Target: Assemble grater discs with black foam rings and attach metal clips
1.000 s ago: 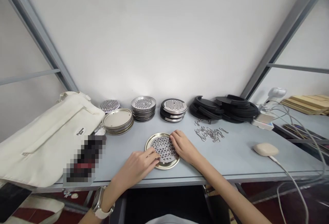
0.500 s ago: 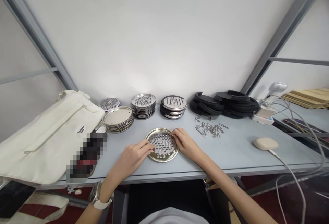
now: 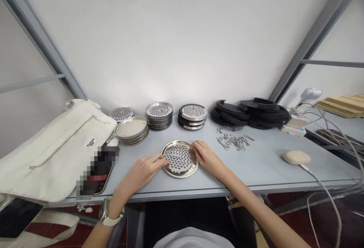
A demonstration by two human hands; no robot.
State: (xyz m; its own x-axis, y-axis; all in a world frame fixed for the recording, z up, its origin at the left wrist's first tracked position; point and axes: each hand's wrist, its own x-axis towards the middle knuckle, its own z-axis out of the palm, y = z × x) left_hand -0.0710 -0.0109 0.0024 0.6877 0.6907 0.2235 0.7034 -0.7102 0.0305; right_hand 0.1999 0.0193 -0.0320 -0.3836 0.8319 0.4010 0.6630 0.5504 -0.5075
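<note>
A round metal grater disc (image 3: 178, 158) with raised teeth lies within a shiny gold-toned round dish (image 3: 182, 175) near the table's front. At the disc's left edge, my left hand (image 3: 148, 167) pinches it between thumb and fingers. My right hand (image 3: 202, 154) is closed at the right side, its curled fingertips on the disc's edge by the dish's rim. Those fingertips are partly hidden. Behind the left hand stands a stack of shallow round metal dishes (image 3: 131, 127). Farther back is a stack of grater discs (image 3: 159, 110).
Black-rimmed perforated discs (image 3: 194, 113) stand at the back. Black round holders (image 3: 230, 112) are piled to their right, with loose metal clips (image 3: 233, 142) in front. A cream bag (image 3: 57, 153) and a phone (image 3: 102, 181) lie left. A cabled beige device (image 3: 296, 157) sits right.
The grater disc has shifted slightly inside the dish and its tilt looks different. My left fingers have moved a little leftward with its edge; my right hand stays at the right side.
</note>
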